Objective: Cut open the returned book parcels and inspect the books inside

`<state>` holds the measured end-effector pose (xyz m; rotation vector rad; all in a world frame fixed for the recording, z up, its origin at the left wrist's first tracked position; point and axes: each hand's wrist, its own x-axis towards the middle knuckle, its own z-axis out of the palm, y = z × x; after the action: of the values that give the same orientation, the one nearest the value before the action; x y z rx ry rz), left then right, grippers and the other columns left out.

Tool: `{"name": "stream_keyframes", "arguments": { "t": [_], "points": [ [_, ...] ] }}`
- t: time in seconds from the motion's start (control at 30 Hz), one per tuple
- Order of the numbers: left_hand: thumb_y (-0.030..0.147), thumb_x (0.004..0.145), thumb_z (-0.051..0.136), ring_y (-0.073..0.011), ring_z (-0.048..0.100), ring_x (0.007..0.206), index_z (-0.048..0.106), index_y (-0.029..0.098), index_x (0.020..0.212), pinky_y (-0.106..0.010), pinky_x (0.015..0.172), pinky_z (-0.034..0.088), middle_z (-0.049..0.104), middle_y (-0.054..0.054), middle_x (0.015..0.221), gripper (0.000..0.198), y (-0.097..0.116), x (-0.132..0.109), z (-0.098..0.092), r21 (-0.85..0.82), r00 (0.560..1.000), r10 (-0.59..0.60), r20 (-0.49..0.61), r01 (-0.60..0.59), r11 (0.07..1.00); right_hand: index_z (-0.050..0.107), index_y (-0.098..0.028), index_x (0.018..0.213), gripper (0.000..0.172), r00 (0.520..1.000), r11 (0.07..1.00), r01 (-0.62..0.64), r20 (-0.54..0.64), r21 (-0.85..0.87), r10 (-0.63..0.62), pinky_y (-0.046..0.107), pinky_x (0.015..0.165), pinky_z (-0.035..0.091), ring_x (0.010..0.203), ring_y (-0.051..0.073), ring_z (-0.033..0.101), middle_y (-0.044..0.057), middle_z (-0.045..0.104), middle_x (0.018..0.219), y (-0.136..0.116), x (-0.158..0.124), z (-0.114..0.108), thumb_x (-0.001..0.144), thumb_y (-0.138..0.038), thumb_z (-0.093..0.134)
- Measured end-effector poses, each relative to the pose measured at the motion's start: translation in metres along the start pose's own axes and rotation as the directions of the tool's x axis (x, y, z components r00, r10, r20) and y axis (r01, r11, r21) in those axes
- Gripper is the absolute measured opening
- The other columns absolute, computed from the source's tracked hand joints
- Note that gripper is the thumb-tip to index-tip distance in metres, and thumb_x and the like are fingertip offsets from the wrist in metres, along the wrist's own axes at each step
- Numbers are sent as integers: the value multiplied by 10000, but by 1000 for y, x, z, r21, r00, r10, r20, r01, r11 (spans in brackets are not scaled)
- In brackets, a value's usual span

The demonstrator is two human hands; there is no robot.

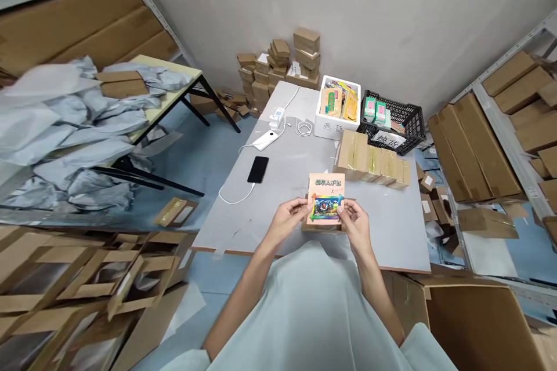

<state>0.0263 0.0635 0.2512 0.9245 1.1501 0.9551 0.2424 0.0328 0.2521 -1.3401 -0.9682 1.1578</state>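
Between my two hands is a small pink booklet (326,185) with Chinese lettering and a colourful picture on its front. The thumb and fingers of my left hand (290,213) pinch its left edge. On the other side, my right hand (354,219) grips the right edge in the same way. Just beneath the booklet a brown cardboard box (324,228) lies on the grey table (282,217), mostly covered from view. Beyond my hands stands a row of taped cardboard boxes (354,156).
A black phone (258,169) on a cable and a white device (265,140) lie at the table's left. Behind are a white foam box (335,129) and a black crate (413,127). A large open carton (474,324) stands at right; bag-covered table (167,101) at left.
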Motion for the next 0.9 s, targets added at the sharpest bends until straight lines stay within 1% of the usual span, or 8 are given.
{"name": "stream_keyframes", "arguments": {
  "t": [0.13,0.27,0.33,0.53,0.67,0.73,0.8,0.9],
  "points": [
    [595,796,917,-177,649,764,796,209,840,-305,742,572,720,-34,847,407,1,0,-2,15,995,85,-56,-84,996,808,-228,1085,421,999,996,40,-23,-74,-42,447,959,671,1014,284,797,108,852,1089,-4,0,10,921,-614,851],
    [554,841,879,-164,615,765,764,213,813,-288,726,540,641,-12,827,361,3,2,2,33,976,184,-117,-182,983,831,-269,1232,356,967,943,160,-144,-291,-209,559,1175,593,1290,338,747,144,816,1341,-18,-11,20,996,-529,771],
    [558,867,850,-167,608,757,759,216,819,-289,713,529,626,-9,808,357,3,2,9,83,957,246,-152,-235,968,845,-290,1254,325,960,922,184,-140,-342,-244,567,1194,582,1335,343,735,141,813,1380,-24,-19,28,1038,-506,733],
    [414,930,817,-149,592,682,835,235,869,-279,649,525,657,-7,775,190,-5,-10,35,281,854,483,-193,-423,861,871,-285,1272,346,973,931,150,-117,-334,-199,492,1037,658,1108,317,809,117,867,1286,-27,-29,50,1003,-492,805],
    [276,978,808,-110,569,613,879,237,911,-242,593,501,660,14,731,105,-10,-16,46,399,699,698,-154,-603,691,870,-237,1215,352,964,938,116,-189,-327,-185,411,905,654,931,264,802,90,891,1110,-25,-26,52,954,-470,834],
    [231,995,808,-95,586,612,905,243,1035,-225,591,503,697,14,769,105,-10,-17,48,413,646,757,-95,-667,621,862,-211,1111,301,961,951,103,-215,-293,-171,366,827,637,850,235,784,71,881,997,-24,-21,49,948,-458,810],
    [221,995,820,-107,652,679,906,250,1159,-224,623,534,755,-8,855,187,-7,-17,47,402,645,764,-23,-693,598,843,-199,1023,283,967,970,83,-218,-227,-134,328,741,614,779,214,760,58,862,906,-24,-15,44,945,-463,778],
    [283,990,839,-129,683,745,905,249,1198,-248,677,567,789,-37,940,220,2,-14,36,409,707,707,-36,-635,656,840,-193,1012,316,976,992,56,-203,-110,-77,303,689,609,788,216,771,77,866,922,-25,-7,32,913,-488,788]
  ]
}}
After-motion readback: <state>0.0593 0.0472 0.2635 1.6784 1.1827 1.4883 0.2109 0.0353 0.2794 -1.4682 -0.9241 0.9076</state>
